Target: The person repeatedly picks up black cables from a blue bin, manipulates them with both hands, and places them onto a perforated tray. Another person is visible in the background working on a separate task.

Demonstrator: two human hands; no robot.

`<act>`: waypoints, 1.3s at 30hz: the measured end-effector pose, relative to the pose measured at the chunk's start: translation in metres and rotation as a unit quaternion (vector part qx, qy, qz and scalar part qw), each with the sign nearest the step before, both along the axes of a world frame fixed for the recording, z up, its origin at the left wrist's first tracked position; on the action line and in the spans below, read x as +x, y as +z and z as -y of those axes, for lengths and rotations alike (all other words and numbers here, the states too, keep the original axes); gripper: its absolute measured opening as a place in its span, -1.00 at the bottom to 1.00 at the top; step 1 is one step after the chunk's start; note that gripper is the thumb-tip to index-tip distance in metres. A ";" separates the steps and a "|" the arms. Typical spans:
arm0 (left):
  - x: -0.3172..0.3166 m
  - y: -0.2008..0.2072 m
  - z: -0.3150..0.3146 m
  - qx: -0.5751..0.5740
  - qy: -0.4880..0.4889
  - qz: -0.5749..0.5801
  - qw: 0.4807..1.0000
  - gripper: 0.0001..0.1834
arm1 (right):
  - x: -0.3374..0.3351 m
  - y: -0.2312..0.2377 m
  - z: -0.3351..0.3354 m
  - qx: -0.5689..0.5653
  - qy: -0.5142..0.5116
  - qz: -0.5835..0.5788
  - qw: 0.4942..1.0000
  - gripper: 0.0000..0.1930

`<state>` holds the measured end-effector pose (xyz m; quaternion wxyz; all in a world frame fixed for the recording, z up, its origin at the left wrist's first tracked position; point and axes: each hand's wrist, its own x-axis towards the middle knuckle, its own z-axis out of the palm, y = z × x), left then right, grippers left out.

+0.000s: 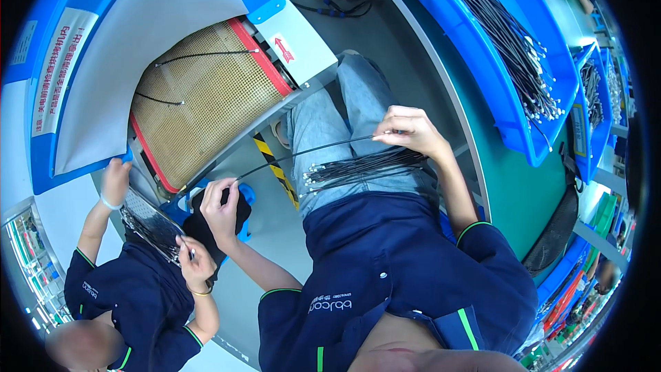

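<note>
Between my hands a thin black cable (303,153) is stretched nearly straight above my lap, slanting up to the right. My left hand (220,212) pinches its left end, next to a co-worker's hand. At the other end my right hand (410,131) has fingers and thumb closed on the cable. Below it, across my thighs, lies a bundle of black cables (365,169) with small pale connectors at its left end. The bundle's right end is partly hidden by my right hand and wrist.
A mesh conveyor belt (227,96) with red edges carries two loose cables, one being a black cable (206,56). At left a co-worker (148,289) holds a tray of cables (153,224). On the green bench (506,186) stands a blue bin (482,55) full of cables.
</note>
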<state>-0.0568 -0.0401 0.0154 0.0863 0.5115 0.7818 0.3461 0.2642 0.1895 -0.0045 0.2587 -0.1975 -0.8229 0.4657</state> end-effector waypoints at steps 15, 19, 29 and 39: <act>-0.029 0.063 -0.066 -0.002 -0.052 -0.078 0.996 -0.89 | -0.008 -0.003 -0.002 0.109 -0.098 -0.057 0.987 -0.85; -0.093 0.058 -0.105 -0.008 -0.061 -0.076 0.995 -0.87 | -0.058 -0.005 0.003 0.125 -0.137 -0.073 0.980 -0.85; -0.209 0.005 -0.163 -0.113 -0.094 -0.044 0.988 -0.84 | -0.158 -0.041 -0.004 0.230 -0.177 -0.061 0.955 -0.85; -0.242 -0.046 -0.175 -0.143 -0.116 -0.030 0.982 -0.79 | -0.179 -0.059 -0.009 0.260 -0.165 -0.027 0.951 -0.81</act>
